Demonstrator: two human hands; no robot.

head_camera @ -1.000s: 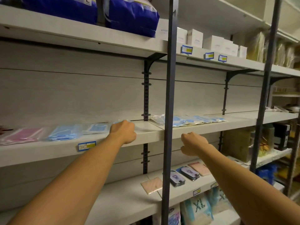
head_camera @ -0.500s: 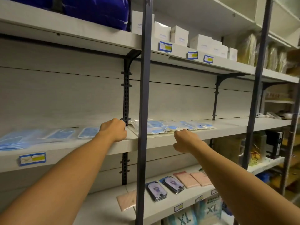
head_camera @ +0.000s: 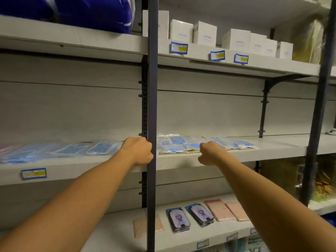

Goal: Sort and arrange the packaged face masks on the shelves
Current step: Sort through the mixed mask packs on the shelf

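The left hand (head_camera: 138,150) is curled into a fist at the front edge of the middle shelf (head_camera: 272,150), just left of the dark post (head_camera: 152,106); whether it holds anything cannot be told, since only its back shows. The right hand (head_camera: 209,153) is also curled, raised in front of the same shelf right of the post, its knuckles toward the masks; any grip is hidden too.

Blue masks (head_camera: 183,143) in clear packets lie in a loose overlapping row on the shelf right of the post, just beyond the right hand. More blue masks lie flat in a row left of the post (head_camera: 72,150), beside the left hand.

On the lower shelf (head_camera: 112,233) lie two dark packets (head_camera: 179,220) side by side and flat pink packets (head_camera: 219,210). On the top shelf (head_camera: 91,38) stand white boxes (head_camera: 204,32), with dark blue bags (head_camera: 94,11) to their left. Blue price tags (head_camera: 179,48) sit on the shelf edges.
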